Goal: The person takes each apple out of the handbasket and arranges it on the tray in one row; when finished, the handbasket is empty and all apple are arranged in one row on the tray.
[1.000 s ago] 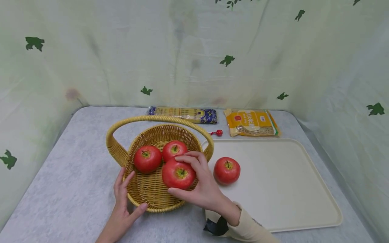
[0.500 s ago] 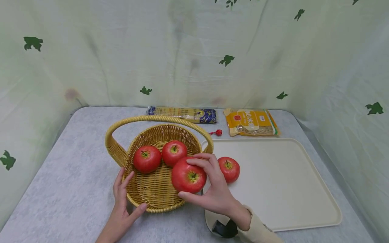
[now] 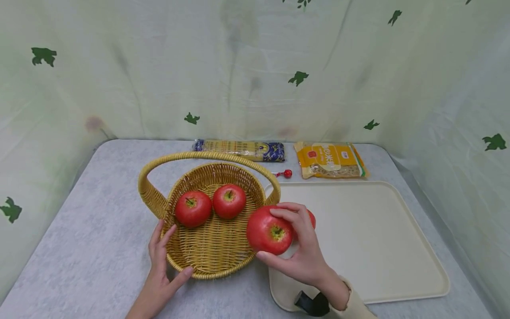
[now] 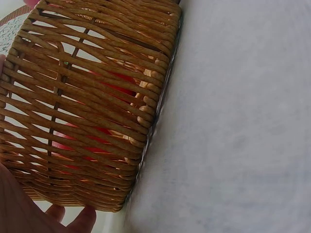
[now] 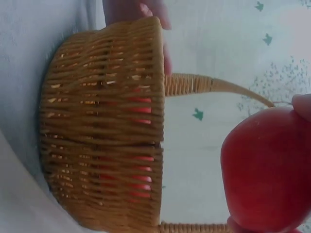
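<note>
My right hand (image 3: 307, 250) grips a red apple (image 3: 268, 229), thumb below and fingers over its far side. The apple is in the air above the tray's left end, beside the basket's right rim. In the right wrist view this apple (image 5: 267, 170) fills the right side. My left hand (image 3: 161, 266) rests spread against the near left side of the wicker basket (image 3: 211, 277), with its thumb at the front rim. Two red apples (image 3: 193, 208) (image 3: 229, 201) lie in the basket's far half. Another apple (image 3: 312, 219) on the tray is mostly hidden behind my right hand.
A cream tray (image 3: 370, 239) lies right of the basket. Behind stand a noodle pack (image 3: 243, 150), a yellow food bag (image 3: 330, 160) and a red lollipop (image 3: 287, 173). The basket's tall handle (image 3: 207, 155) arches over its far side. Pale curtains (image 3: 255, 66) enclose the table.
My right hand has carried its apple rightward from inside the basket to over the tray's left edge, now covering most of the tray's apple. The left hand and basket stay put.
</note>
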`<state>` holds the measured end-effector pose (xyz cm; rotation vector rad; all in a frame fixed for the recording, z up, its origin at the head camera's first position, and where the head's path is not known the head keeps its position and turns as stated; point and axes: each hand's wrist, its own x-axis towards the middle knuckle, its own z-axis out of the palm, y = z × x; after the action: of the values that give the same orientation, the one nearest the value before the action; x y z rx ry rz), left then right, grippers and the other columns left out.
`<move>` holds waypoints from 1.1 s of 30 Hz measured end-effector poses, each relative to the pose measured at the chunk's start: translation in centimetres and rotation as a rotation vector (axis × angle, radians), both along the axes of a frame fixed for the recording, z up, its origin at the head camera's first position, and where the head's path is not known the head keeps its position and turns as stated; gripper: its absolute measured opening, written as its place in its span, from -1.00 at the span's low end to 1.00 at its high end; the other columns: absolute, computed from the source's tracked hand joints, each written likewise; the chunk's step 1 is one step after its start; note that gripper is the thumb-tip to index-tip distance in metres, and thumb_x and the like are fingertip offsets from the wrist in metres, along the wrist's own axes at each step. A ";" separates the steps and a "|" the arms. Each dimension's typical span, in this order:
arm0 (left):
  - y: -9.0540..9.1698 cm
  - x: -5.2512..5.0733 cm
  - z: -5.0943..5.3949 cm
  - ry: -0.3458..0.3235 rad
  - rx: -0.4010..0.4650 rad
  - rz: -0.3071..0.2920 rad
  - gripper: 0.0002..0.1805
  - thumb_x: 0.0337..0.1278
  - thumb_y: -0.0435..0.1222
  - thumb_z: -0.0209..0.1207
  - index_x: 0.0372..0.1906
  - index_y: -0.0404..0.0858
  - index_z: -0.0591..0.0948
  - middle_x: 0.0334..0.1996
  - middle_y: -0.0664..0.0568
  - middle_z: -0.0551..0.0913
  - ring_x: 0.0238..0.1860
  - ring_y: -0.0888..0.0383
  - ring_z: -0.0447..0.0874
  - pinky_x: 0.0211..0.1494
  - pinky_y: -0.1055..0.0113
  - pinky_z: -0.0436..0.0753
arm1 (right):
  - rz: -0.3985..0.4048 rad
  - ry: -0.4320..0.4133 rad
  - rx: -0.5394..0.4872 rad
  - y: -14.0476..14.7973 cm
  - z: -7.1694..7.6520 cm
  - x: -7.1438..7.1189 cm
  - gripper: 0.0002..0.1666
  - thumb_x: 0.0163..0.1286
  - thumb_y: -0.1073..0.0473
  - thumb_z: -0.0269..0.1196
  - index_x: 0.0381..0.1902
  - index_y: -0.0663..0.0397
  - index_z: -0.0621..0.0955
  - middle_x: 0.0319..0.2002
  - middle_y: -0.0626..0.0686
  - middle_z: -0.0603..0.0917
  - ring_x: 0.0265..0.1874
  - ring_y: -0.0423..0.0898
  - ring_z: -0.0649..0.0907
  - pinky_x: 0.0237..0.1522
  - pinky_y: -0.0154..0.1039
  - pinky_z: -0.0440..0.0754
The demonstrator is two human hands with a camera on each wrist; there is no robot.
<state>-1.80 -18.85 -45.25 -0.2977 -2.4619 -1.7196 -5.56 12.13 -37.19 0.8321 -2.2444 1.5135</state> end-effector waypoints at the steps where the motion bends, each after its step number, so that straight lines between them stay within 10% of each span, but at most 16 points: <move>1: 0.0 0.0 0.0 0.000 0.000 0.000 0.03 -0.04 -0.45 0.29 0.50 -0.07 -0.04 0.45 0.16 -0.46 0.41 0.11 -0.53 0.16 -0.41 -0.26 | -0.009 0.002 -0.003 0.2 0.1 0.0 -0.17 -0.03 0.05 0.52 0.21 0.00 0.42 0.18 0.06 0.35 0.16 0.06 0.35 -0.18 -0.13 0.60; 9: 0.1 0.0 0.0 -0.004 0.005 0.002 0.02 -0.01 -0.45 0.28 0.50 -0.06 -0.05 0.45 0.16 -0.47 0.41 0.11 -0.54 0.16 -0.42 -0.26 | -0.101 0.002 -0.014 1.7 1.7 0.4 -0.14 -0.18 0.34 0.52 0.15 0.21 0.43 0.13 0.17 0.40 0.13 0.04 0.38 -0.16 -0.19 0.59; 33: 0.0 0.0 -0.1 0.035 0.037 -0.024 0.02 -0.06 -0.50 0.27 0.49 -0.15 -0.03 0.45 0.11 -0.45 0.42 0.07 -0.53 0.16 -0.40 -0.31 | -0.423 -0.097 -0.077 8.4 -2.9 -0.7 -0.11 -0.14 0.54 0.42 0.22 0.28 0.36 0.14 0.10 0.41 0.10 -0.09 0.39 -0.17 -0.46 0.50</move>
<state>-1.80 -18.88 -45.30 -0.3511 -2.4095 -1.7514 -6.28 20.53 -40.06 0.2403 -2.2295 1.4461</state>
